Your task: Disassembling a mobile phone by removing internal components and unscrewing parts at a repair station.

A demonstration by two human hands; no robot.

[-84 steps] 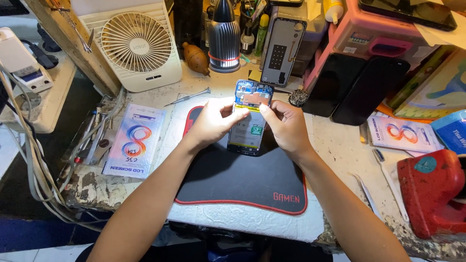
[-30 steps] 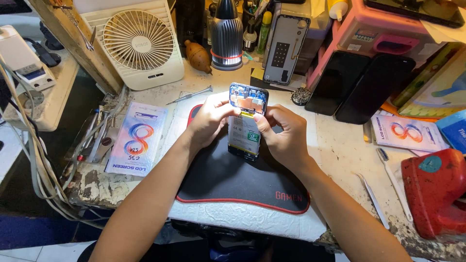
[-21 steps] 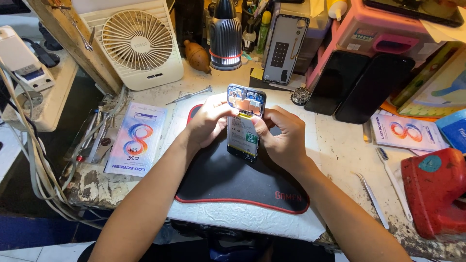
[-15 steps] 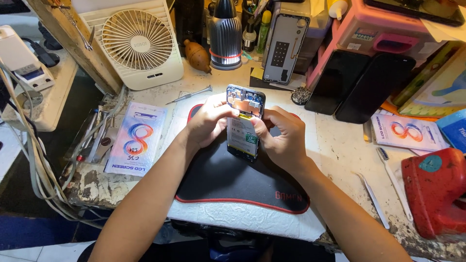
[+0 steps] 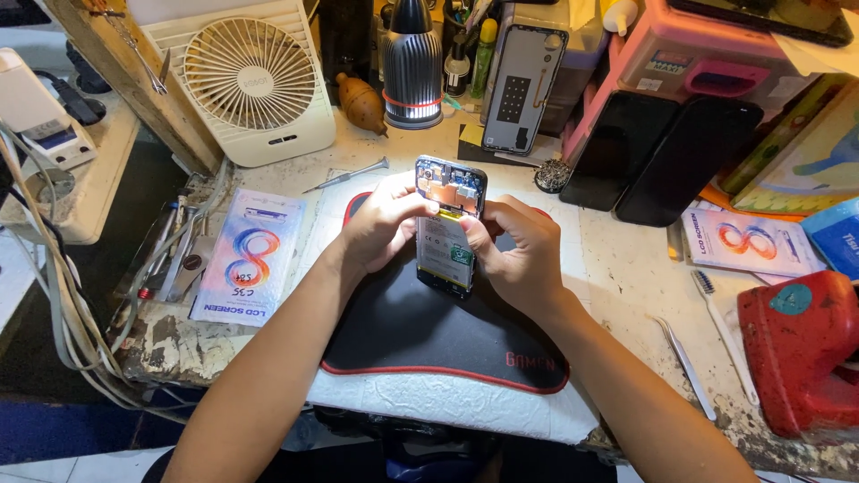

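**Both hands on opened phone, over the black mat**

Surroundings: white desk fan (image 5: 250, 76) at back left of the counter (image 5: 617, 268), a screwdriver (image 5: 347, 175) lying just in front of it. Flat printed screen package (image 5: 243, 268) left of the black mat (image 5: 420, 331), loose tools and a bundle of cables (image 5: 54, 304) further left at the counter edge. Back centre: dark ribbed lamp (image 5: 412, 67) and a phone back cover (image 5: 523, 89) propped upright. Two dark phones (image 5: 658, 152) lean against a pink box (image 5: 707, 63) at right. Tweezers (image 5: 684, 367), a toothbrush (image 5: 723, 331) and a red tool (image 5: 801, 349) sit front right, well apart from the mat. Nothing stands between the hands and the phone.

Hands: left hand (image 5: 380, 224) grips the phone's left edge, fingers curled, thumb on the upper part. Right hand (image 5: 519, 255) clamps the right edge, thumb pressed near the middle of the exposed face. Both closed on the same phone.

Opened phone (image 5: 447, 233): held upright-ish, tilted toward the camera, just above the mat's back half. Back cover is off: circuit board visible at the top, pale battery with a green label below, dark frame around.
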